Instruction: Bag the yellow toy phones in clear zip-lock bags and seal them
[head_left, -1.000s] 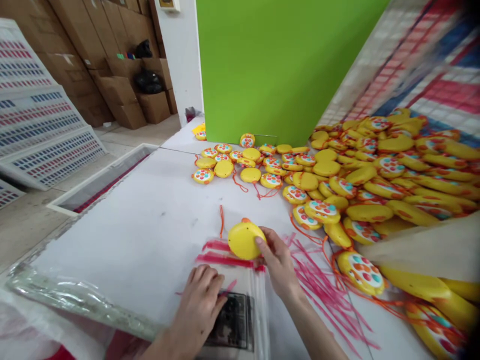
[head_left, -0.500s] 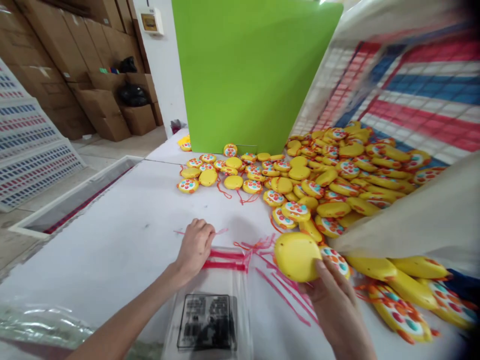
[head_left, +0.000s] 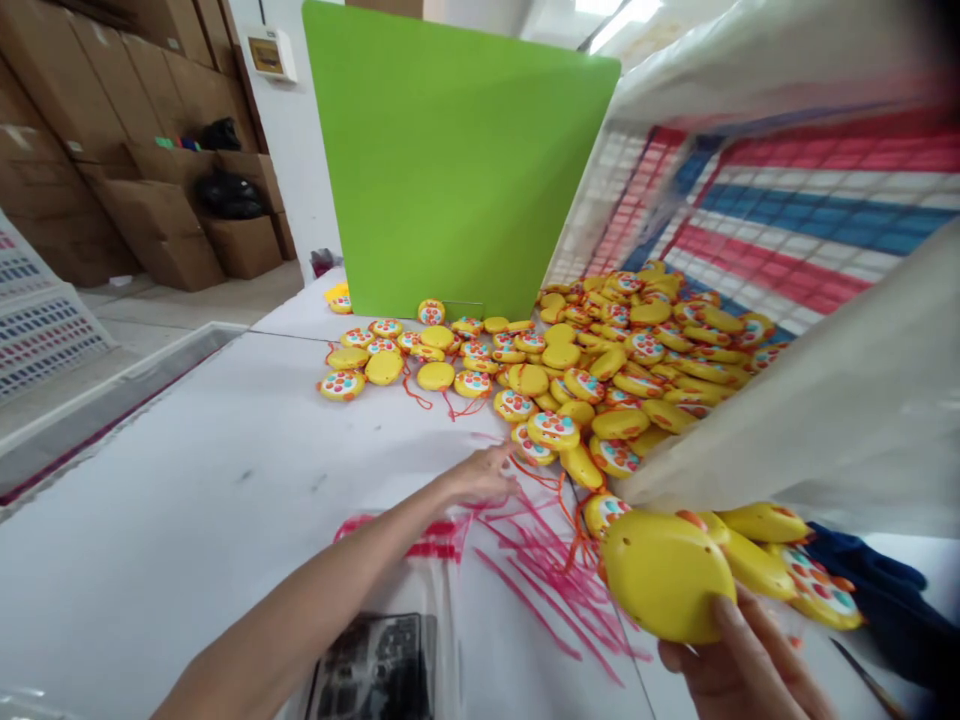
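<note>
My right hand (head_left: 750,650) is closed on a round yellow toy (head_left: 667,575), with its plain back and small screw holes towards me. My left hand (head_left: 484,475) is over the upper end of a heap of pink strips (head_left: 555,560), close to the yellow toys. Its fingers look stretched out and slightly apart, though a little blurred. Below my left forearm lies a clear plastic bag (head_left: 442,640) with pink bands at its top and a black printed panel. Orange cords (head_left: 577,525) trail beside the strips.
A large pile of yellow toys (head_left: 645,345) with coloured buttons spreads across the right and back of the white table (head_left: 187,470). Behind stands a green board (head_left: 465,170). Plastic sheeting (head_left: 795,420) hangs at right, above dark blue cloth (head_left: 877,600). Cardboard boxes (head_left: 165,230) are stacked at back left.
My left hand has moved right, from above the bag to the pink strips; the strip it pinched no longer shows clearly in it. My right hand has brought the toy right and lower. The view has shifted.
</note>
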